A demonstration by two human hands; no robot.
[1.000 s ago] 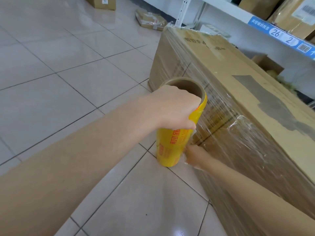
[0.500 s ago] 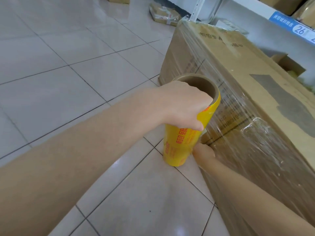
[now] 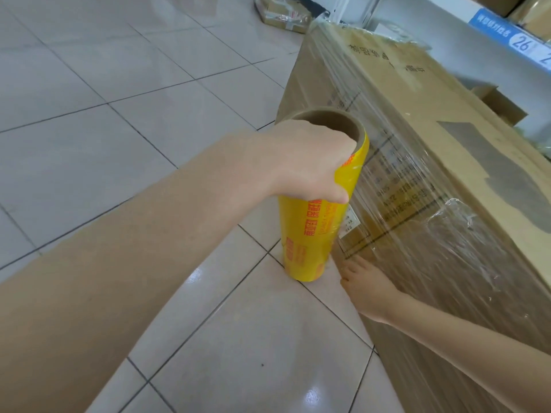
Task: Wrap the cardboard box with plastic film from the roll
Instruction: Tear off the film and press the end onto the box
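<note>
Your left hand is clasping the top of the upright film roll just left of the cardboard box — long axis running away from you — while your right hand is pressing flat on its wrapped side.

We read "26" in dark digits on a white patch of the blue shelf label. Beside it a "2" is cut off by the frame's edge, and the white characters to its left are too blurred for us. Orange-red characters run down the yellow roll, but we cannot make them out. The cardboard box bears dark characters on top, printing under the plastic film and a small white sticker, all unreadable.
</note>
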